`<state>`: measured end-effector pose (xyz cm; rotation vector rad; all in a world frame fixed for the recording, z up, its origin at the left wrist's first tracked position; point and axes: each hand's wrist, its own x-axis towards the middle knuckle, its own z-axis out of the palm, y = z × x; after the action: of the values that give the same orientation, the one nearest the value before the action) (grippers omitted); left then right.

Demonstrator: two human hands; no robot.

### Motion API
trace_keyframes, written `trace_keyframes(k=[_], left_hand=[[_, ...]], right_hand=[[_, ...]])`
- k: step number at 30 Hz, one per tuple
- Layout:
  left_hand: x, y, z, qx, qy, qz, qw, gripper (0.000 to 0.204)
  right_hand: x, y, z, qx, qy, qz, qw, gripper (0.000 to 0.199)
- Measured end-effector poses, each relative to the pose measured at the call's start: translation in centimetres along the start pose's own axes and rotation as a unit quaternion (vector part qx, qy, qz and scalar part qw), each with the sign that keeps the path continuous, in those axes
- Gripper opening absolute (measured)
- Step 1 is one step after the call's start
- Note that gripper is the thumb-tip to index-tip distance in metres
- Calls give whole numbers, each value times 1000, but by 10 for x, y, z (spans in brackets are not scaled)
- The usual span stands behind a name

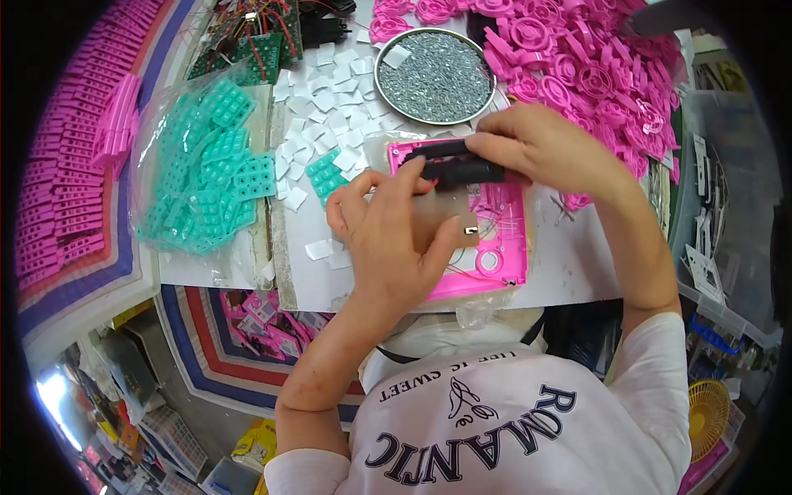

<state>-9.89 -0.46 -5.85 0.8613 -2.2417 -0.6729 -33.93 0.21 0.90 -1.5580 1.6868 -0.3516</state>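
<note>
A pink plastic casing (515,239) lies open on the worktop in front of me, with thin wires and a ring-shaped opening inside it. My right hand (540,148) grips a black box-like plastic part (464,171) at the casing's far end. Over the casing's left side, my left hand (388,235) has its thumb and fingers around a brown board (445,213) with a small metal piece on its edge. The board is blurred. My left index fingertip reaches the black part. Left of that hand lies a teal rubber keypad (327,172).
White square pieces (330,99) lie scattered at the left. A round tray (377,78) of small metal screws stands beyond the casing, pink parts (577,74) heaped to its right. A clear bag of teal keypads (202,173), green circuit boards (264,58) and stacked pink pieces (70,124) are farther left.
</note>
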Motion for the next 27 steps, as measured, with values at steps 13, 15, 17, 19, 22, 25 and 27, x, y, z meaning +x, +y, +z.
trace_keyframes(k=[13, 15, 17, 19, 22, 25, 27], left_hand=[[6, 2, 5, 127, -44, 36, 990, 69], [4, 0, 6, 122, -37, 39, 991, 69], [4, -1, 6, 124, -36, 38, 991, 69], [5, 1, 6, 129, -40, 37, 990, 69], [6, -2, 9, 132, -31, 49, 989, 67], [7, -6, 9, 122, -29, 61, 990, 68], [9, -8, 9, 106, -24, 56, 993, 67]], right_hand=[[-44, 53, 5, -188, 167, -156, 955, 32], [-49, 61, -1, -250, 193, -234, 920, 24], [-71, 47, -7, -294, 163, -180, 925, 19], [-93, 39, -4, -326, 121, -129, 929, 19], [-106, 36, 1, -345, 73, -60, 934, 24], [-97, 23, -1, -277, 100, -53, 954, 34], [-84, 11, -4, -191, 134, -104, 967, 49]])
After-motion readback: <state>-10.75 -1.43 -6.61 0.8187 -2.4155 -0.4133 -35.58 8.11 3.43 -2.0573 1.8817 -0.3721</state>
